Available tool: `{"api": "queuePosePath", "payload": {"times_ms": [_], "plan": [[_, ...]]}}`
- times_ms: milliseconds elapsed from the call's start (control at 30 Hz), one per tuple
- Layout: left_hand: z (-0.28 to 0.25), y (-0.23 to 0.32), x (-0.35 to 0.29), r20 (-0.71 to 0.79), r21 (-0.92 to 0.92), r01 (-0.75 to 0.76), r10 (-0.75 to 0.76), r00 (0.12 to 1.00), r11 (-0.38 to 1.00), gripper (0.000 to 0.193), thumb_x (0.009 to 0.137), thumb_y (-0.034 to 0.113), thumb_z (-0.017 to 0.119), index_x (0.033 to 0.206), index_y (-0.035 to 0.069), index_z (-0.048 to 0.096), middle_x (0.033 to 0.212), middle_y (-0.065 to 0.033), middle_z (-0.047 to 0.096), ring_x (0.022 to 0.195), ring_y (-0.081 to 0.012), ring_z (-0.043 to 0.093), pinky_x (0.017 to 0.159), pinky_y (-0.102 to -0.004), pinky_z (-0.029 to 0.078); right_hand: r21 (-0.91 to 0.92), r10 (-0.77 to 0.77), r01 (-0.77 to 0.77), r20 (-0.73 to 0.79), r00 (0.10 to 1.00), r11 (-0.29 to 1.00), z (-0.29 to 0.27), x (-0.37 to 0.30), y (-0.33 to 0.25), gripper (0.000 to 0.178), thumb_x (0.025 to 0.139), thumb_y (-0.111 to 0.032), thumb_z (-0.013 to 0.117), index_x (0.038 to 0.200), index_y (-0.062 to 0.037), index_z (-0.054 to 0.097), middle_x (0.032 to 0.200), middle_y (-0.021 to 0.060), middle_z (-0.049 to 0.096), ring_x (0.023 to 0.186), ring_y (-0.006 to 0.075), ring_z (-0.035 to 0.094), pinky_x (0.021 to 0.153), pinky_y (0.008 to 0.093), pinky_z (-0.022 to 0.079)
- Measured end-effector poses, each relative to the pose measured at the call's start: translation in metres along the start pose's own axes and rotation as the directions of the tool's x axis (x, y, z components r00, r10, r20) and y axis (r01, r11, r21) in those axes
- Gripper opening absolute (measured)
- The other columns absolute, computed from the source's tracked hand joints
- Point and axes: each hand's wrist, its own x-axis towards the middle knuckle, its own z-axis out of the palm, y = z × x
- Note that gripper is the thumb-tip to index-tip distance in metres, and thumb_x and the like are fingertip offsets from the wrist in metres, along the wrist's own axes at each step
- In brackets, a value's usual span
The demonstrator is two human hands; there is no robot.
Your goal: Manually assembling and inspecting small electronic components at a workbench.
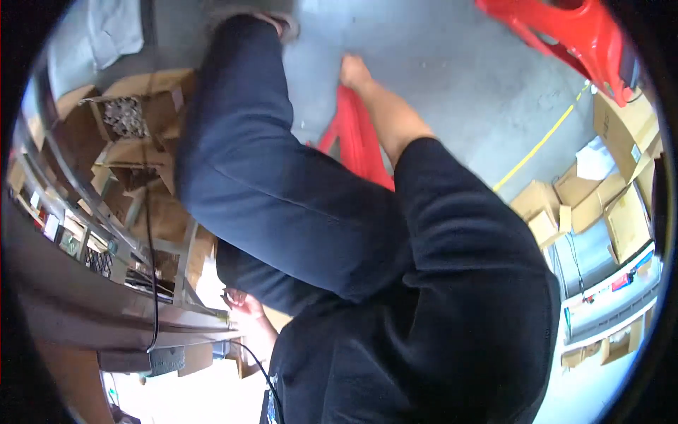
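Note:
My right hand (354, 72) reaches out over the grey floor, its fingers closed at the upper end of a long red plastic part (357, 134). My dark-clad leg and right sleeve hide the part's lower portion. At the lower left, my left hand (245, 305) is beside a metal frame, fingers curled around a small dark piece (230, 297) too small to name. Much of the left forearm is behind my clothing.
Open cardboard boxes (152, 99), one full of small pale pieces, stand at the left by a metal rack (185, 265). A larger red plastic piece (586, 35) lies at the upper right. Yellow floor line (540, 145), more boxes (540, 208) at right. A black cable (150, 247) hangs at left.

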Motion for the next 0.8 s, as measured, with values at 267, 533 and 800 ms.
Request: {"api": "queuePosePath", "payload": {"times_ms": [267, 533, 800], "plan": [[0.01, -0.038, 0.057, 0.092, 0.214, -0.234, 0.219, 0.971, 0.948, 0.031, 0.102, 0.03, 0.044, 0.114, 0.004, 0.057, 0.077, -0.0049, 0.055, 0.062, -0.0134, 0.049, 0.055, -0.0252, 0.043, 0.21, 0.066, 0.0, -0.309, 0.949, 0.978, -0.062, -0.034, -0.013, 0.022, 0.076, -0.008, 0.066, 0.097, -0.0009, 0.064, 0.096, 0.0215, 0.067, 0.09, 0.0348, 0.065, 0.081, 0.0421, 0.054], [0.073, -0.179, 0.117, 0.139, 0.53, 0.095, -0.197, 0.97, 0.842, 0.017, 0.098, 0.023, 0.056, 0.107, 0.009, 0.059, 0.093, -0.0024, 0.064, 0.068, -0.0089, 0.053, 0.059, -0.0257, 0.044, 0.528, -0.093, 0.514, -0.631, 0.77, 0.676, -0.206, -0.146, -0.075, 0.024, 0.076, -0.002, 0.07, 0.1, -0.0016, 0.064, 0.088, 0.0079, 0.067, 0.076, 0.0131, 0.065, 0.068, 0.028, 0.053], [0.085, -0.18, 0.108, 0.445, 0.47, -0.097, -0.141, 0.885, 0.878, 0.021, 0.096, 0.025, 0.058, 0.109, 0.007, 0.058, 0.093, -0.0029, 0.063, 0.071, -0.0087, 0.051, 0.06, -0.0237, 0.044, 0.308, -0.651, 0.899, -0.619, 0.438, 0.312, -0.266, -0.376, -0.272, 0.029, 0.078, -0.003, 0.073, 0.106, -0.0017, 0.066, 0.098, 0.005, 0.065, 0.081, 0.0079, 0.059, 0.075, 0.0233, 0.051]]}}
